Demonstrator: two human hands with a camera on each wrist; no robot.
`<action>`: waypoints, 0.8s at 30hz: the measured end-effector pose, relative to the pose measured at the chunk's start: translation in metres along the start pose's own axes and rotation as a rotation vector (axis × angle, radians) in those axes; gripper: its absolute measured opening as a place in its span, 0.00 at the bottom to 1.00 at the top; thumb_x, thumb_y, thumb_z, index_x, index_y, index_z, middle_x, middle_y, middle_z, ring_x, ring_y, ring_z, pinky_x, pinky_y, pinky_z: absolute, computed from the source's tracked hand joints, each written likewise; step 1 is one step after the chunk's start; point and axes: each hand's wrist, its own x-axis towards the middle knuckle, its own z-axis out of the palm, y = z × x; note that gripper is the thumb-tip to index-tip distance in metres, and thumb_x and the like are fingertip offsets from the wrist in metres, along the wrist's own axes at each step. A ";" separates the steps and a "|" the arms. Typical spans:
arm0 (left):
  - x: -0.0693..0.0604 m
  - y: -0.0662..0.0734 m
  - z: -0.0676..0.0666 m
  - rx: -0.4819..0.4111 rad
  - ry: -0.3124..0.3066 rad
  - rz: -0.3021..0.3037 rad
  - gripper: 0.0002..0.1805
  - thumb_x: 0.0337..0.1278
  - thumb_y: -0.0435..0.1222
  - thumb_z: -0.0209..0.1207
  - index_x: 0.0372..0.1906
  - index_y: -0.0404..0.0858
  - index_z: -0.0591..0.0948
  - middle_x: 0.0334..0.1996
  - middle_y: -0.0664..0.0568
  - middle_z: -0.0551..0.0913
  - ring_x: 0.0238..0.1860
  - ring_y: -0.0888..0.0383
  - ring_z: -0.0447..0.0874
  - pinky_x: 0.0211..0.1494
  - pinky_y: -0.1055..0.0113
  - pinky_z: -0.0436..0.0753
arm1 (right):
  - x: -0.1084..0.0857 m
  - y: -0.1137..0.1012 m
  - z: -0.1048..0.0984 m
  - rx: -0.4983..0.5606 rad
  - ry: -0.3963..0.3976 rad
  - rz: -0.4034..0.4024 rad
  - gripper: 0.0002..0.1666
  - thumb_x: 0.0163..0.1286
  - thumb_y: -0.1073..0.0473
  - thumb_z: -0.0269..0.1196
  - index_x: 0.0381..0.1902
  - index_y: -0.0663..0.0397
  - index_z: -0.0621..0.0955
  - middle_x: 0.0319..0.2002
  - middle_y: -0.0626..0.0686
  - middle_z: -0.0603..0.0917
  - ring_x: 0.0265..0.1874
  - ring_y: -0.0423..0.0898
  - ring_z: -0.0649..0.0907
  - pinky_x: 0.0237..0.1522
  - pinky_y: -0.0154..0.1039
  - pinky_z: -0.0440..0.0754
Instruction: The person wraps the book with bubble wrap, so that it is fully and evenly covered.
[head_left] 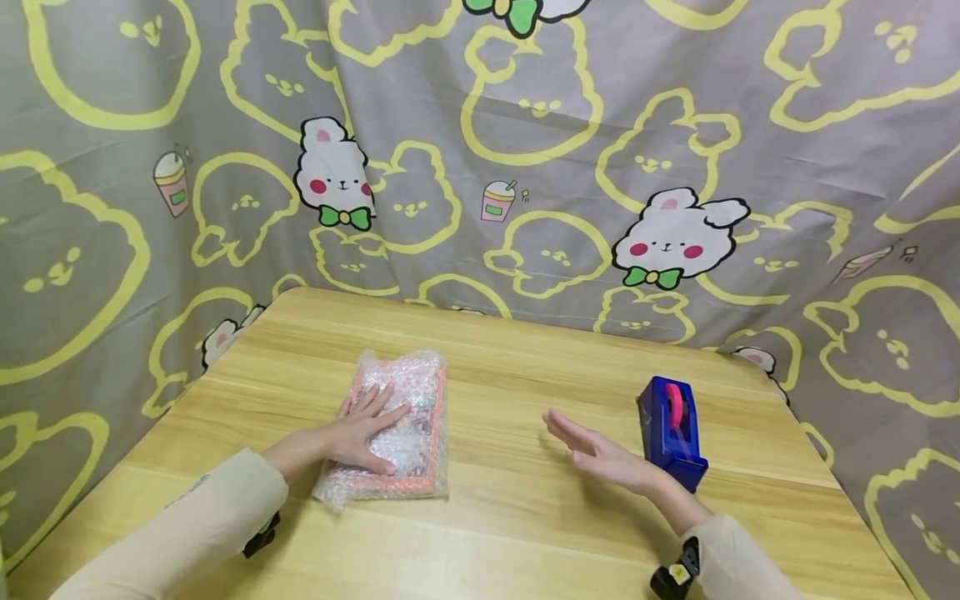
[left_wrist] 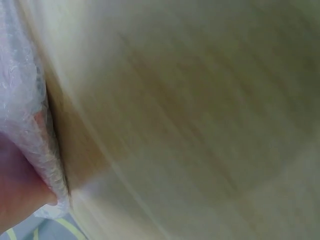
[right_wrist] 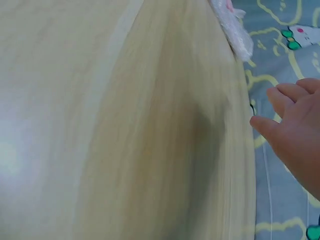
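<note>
A flat rectangular item with an orange-pink border, wrapped in clear bubble wrap [head_left: 427,433], lies on the table left of centre. My left hand [head_left: 360,433] rests on top of it with fingers spread. In the left wrist view, part of that hand [left_wrist: 20,185] touches the edge of the wrap [left_wrist: 25,95]. My right hand [head_left: 600,454] is held above the table with fingers straight and nothing in it. It hovers between the wrapped item and a blue tape dispenser [head_left: 663,458], which carries a pink roll [head_left: 674,406]. What the wrap covers is blurred.
The wooden table [head_left: 525,533] reaches back to a grey curtain [head_left: 427,108] printed with yellow outlines and white rabbits, which hangs behind and on both sides. A black wrist camera [head_left: 677,571] is strapped to the right wrist.
</note>
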 end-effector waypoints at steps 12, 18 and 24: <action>0.005 0.001 -0.001 0.019 -0.012 0.015 0.53 0.41 0.61 0.60 0.70 0.40 0.53 0.69 0.32 0.35 0.68 0.33 0.29 0.62 0.35 0.30 | -0.070 -0.004 -0.007 0.046 0.197 -0.158 0.31 0.76 0.57 0.33 0.70 0.64 0.41 0.71 0.59 0.49 0.66 0.42 0.61 0.62 0.27 0.59; 0.004 0.000 -0.001 0.012 -0.011 0.011 0.53 0.42 0.63 0.59 0.70 0.41 0.53 0.70 0.33 0.34 0.68 0.33 0.29 0.62 0.35 0.30 | -0.090 -0.007 -0.009 -0.057 0.375 -0.160 0.28 0.76 0.59 0.32 0.70 0.64 0.46 0.69 0.44 0.58 0.62 0.38 0.67 0.58 0.28 0.67; 0.001 -0.001 0.001 0.001 -0.006 -0.005 0.54 0.41 0.63 0.59 0.70 0.41 0.53 0.70 0.34 0.34 0.68 0.33 0.28 0.62 0.34 0.30 | -0.099 -0.009 -0.009 -0.107 0.506 -0.153 0.27 0.76 0.63 0.31 0.70 0.62 0.50 0.66 0.37 0.62 0.58 0.35 0.71 0.53 0.25 0.70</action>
